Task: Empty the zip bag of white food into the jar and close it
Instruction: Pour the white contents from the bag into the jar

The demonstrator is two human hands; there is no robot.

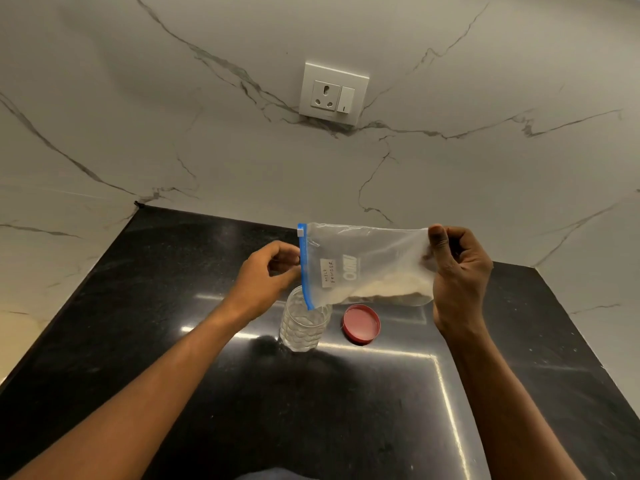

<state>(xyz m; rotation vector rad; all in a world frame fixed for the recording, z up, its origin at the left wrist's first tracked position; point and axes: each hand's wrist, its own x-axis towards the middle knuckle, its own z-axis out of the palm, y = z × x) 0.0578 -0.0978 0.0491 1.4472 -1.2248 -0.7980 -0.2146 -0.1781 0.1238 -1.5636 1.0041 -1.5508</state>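
We're holding bag point(367, 268) sideways over jar point(304, 323) — zip end lowest, dipping at jar mouth; left hand point(266, 275) pinching zip, right hand point(457, 268) pinching bag's far end.

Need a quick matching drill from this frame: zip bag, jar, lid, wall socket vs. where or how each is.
Things:
1. zip bag
2. jar
3. lid
4. wall socket

States:
A. lying on the counter, right of the jar
B. held sideways between both hands
C. on the marble wall
D. standing open below the bag's blue zip end

Pairs: 1-B, 2-D, 3-A, 4-C
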